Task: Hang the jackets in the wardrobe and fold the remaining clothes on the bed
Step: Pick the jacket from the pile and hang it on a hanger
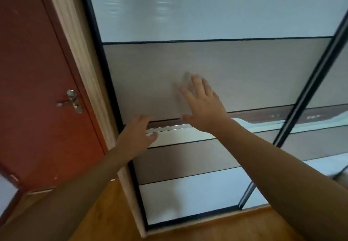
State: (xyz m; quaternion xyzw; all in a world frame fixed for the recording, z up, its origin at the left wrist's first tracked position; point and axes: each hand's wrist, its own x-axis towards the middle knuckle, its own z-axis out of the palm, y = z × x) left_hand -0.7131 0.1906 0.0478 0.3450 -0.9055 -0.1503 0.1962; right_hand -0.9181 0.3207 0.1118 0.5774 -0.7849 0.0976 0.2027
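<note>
Here's the wardrobe (188, 61), filling nearly the whole view, its big sliding panel of frosted and beige bands drawn right across to the left frame. A second panel (337, 82) overlaps it at the far right. Off to the left stands the red room door (37, 71), closed, with wooden floor (113, 222) below. No jackets, no bed and no loose clothes are in shot, so the garments are somewhere out of view.

Now the hands. The right hand (204, 106) lies flat on the beige band with fingers spread, grip released, holding nothing. The left hand (136, 134) is lower and further left, by the metal strip (169, 126), fingers straight, grip released too. My read is a two-palm push to slide the panel right.

The danger is that flat palms on a smooth face may skid instead of shifting it. An uneven shove could also bind the panel in its track, or carry the fingers toward the overlapping rail. The little lever handle (72, 101) sits well apart.
</note>
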